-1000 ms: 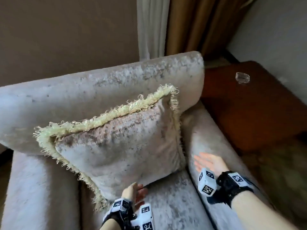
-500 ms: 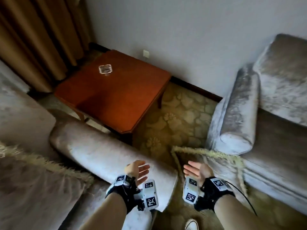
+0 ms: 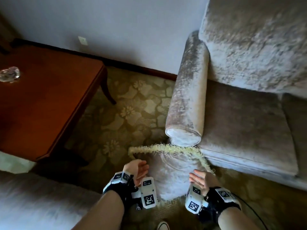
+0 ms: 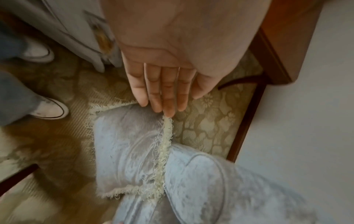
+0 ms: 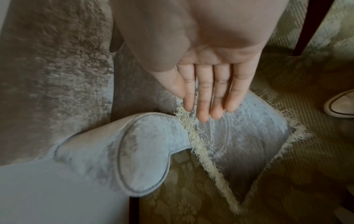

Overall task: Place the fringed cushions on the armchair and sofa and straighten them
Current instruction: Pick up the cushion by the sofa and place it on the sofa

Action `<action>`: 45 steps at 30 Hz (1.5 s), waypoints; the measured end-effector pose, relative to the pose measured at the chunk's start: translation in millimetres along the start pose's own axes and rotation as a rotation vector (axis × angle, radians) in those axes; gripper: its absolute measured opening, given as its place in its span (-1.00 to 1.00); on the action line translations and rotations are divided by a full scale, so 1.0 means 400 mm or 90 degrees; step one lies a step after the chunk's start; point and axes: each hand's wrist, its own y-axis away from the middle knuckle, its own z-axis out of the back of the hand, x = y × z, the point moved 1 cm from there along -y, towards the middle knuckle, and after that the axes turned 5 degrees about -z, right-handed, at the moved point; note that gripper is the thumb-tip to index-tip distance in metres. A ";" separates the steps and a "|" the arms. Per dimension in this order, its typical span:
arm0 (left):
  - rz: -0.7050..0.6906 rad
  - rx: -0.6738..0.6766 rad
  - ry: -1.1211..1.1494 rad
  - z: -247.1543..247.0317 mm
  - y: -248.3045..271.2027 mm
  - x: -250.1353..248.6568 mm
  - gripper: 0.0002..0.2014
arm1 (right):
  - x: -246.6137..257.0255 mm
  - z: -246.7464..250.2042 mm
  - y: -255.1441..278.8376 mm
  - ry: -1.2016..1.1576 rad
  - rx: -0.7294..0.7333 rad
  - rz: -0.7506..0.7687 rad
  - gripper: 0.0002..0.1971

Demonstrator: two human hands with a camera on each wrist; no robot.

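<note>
Both hands flat-fingered, holding nothing: left hand (image 3: 138, 170) and right hand (image 3: 200, 180) flank the grey velvet cream-fringed cushion (image 3: 172, 176) propped between them against the grey velvet sofa's (image 3: 245, 127) rolled arm, seemingly poised to lift it.

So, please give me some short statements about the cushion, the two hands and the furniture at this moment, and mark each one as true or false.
1. The fringed cushion stands on the carpet, leaning against the front of the sofa below its armrest. True.
2. The left hand grips the cushion by its fringe. False: its fingers are straight and open, close to the cushion's left edge, gripping nothing.
3. The right hand is open, near the cushion's right side. True.
4. A cushion already lies on the sofa seat. False: the visible part of the seat has no cushion on it.
5. A small glass object sits on the wooden table. True.
</note>
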 end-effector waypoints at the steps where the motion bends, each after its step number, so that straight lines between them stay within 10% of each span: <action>1: 0.004 -0.010 -0.039 -0.032 -0.043 -0.004 -0.78 | 0.007 0.012 -0.048 -0.012 -0.030 -0.001 -0.67; 6: -0.105 -0.095 -0.307 -0.169 -0.382 0.026 -0.61 | -0.019 0.017 -0.408 -0.054 -0.116 -0.049 -0.76; 12: -0.288 0.024 -0.600 -0.369 -0.738 0.130 -0.20 | 0.008 -0.020 -0.833 0.052 -0.327 0.234 -0.44; 18: -0.430 0.017 -0.869 -0.394 -0.865 0.244 -0.39 | -0.044 -0.028 -0.930 0.174 -0.459 0.409 -0.55; 25: -0.416 0.010 -0.899 -0.359 -0.665 0.184 -0.63 | -0.015 0.064 -0.701 0.224 -0.381 0.438 -0.48; 33: -0.335 0.077 -0.809 -0.352 -0.145 0.070 -0.77 | 0.062 0.204 -0.129 0.278 -0.366 0.433 -0.31; 45: -0.450 0.140 -0.620 -0.817 0.366 -0.376 -0.59 | 0.704 0.503 0.489 0.232 -0.491 0.608 -0.53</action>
